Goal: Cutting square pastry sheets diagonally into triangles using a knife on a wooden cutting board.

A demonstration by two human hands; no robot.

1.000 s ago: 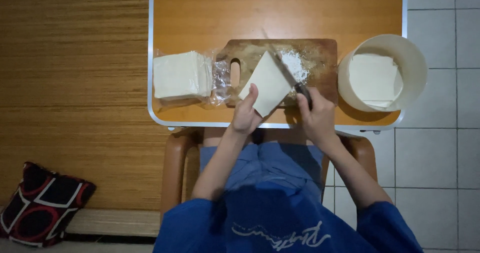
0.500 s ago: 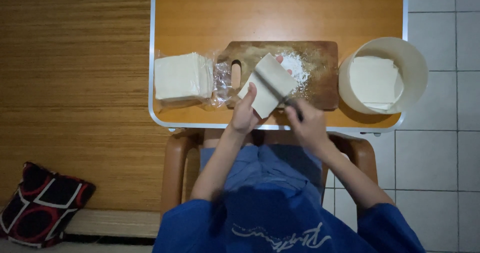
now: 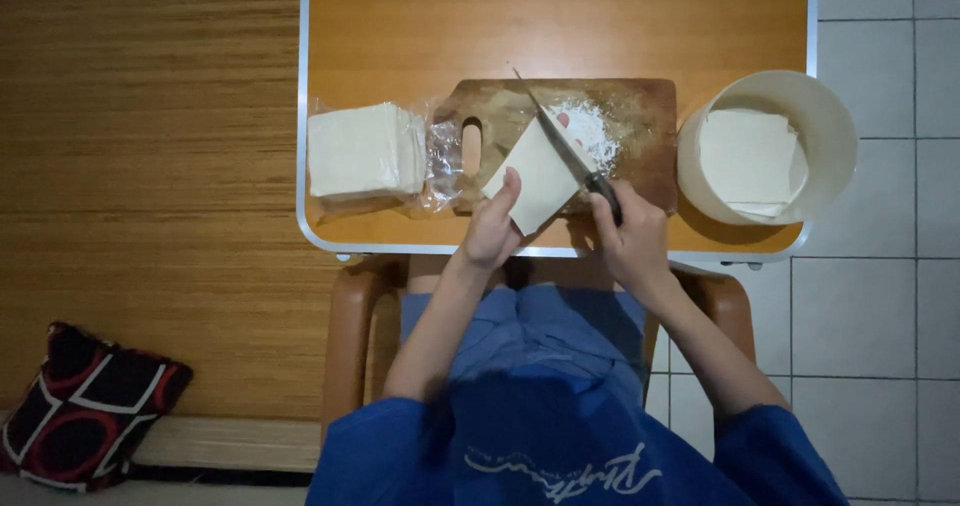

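A pale square sheet of dough [image 3: 535, 176] lies tilted on a wooden cutting board [image 3: 640, 101] dusted with flour. My left hand [image 3: 490, 228] presses on the sheet's near left corner. My right hand [image 3: 630, 241] grips the dark handle of a knife [image 3: 562, 146], whose blade lies diagonally across the sheet, tip pointing to the far left. A stack of the same sheets [image 3: 362, 149] sits in an open clear plastic wrapper to the left of the board.
A round white bowl [image 3: 820, 116] holding several square sheets stands at the table's right end. The small orange table [image 3: 560, 16] has a white rim. Below it are a brown chair, wooden flooring on the left, white tiles on the right, and a patterned cushion [image 3: 85, 406].
The knife has swung up onto the sheet, from low at its right edge to lying diagonally across it. My left hand stays on the sheet's corner.
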